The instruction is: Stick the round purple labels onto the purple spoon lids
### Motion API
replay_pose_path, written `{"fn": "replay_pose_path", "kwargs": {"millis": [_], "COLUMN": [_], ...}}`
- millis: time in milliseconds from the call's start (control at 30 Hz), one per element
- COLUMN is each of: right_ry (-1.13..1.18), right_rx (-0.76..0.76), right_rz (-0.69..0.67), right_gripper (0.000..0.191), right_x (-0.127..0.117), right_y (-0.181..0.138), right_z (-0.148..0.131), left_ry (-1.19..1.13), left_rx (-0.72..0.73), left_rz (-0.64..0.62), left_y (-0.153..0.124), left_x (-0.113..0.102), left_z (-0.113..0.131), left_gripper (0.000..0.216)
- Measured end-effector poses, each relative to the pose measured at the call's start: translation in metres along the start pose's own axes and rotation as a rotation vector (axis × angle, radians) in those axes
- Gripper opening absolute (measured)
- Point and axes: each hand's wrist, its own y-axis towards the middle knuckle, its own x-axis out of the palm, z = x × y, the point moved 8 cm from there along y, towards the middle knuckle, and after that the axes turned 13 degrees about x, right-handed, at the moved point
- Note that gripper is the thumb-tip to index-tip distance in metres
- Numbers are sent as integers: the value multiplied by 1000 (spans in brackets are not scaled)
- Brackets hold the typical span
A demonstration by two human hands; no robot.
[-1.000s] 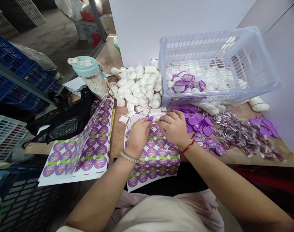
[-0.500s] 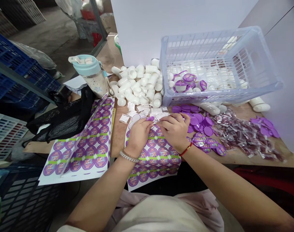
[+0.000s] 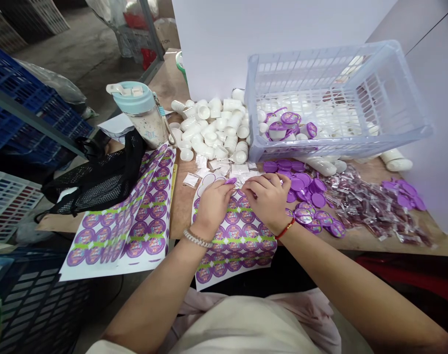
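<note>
My left hand (image 3: 211,204) is closed, its thumb and fingers pinching a small purple lid (image 3: 230,181) that is mostly covered. Just to the right, my right hand (image 3: 267,199) has its fingers curled together at the tips; whatever they may hold is hidden. Both hands are above a sheet of round purple stickers (image 3: 233,246), whose peeled top corner shows bare white circles. Small clear packets (image 3: 239,169) lie right behind my fingers. Loose purple lids (image 3: 301,181) are heaped beside my right hand, and lids with stickers on them (image 3: 312,219) lie by its wrist.
White cups (image 3: 209,130) are piled behind the packets. A pale plastic crate (image 3: 342,147) holds cups, some with purple lids. Dark reddish packets (image 3: 375,206) spread at the right. On the left are more sticker sheets (image 3: 143,241), a black mesh bag (image 3: 102,179) and a tumbler (image 3: 145,118).
My right fingertips have drawn slightly away from my left fingertips, and a thin pale bit between them no longer shows. The whole view has shifted a little.
</note>
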Motion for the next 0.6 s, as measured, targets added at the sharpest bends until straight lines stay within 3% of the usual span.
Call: {"fn": "replay_pose_path", "kwargs": {"millis": [133, 367, 467, 600], "right_ry": [-3, 87, 323, 775], "right_rx": [-88, -243, -154, 151], "right_rz": [-40, -229, -211, -195], "right_gripper": [23, 29, 18, 11], "right_x": [-1, -11, -32, -48], "right_y": [-2, -11, -15, -21], "right_z": [-2, -5, -3, 9], "left_ry": [-5, -11, -17, -101], "left_rx": [-19, -43, -37, 93], "left_rz": [3, 33, 46, 75], "left_y": [1, 2, 1, -1], "left_x": [-4, -5, -7, -22], "left_z": [3, 0, 1, 26], "left_gripper": [28, 34, 40, 51]}}
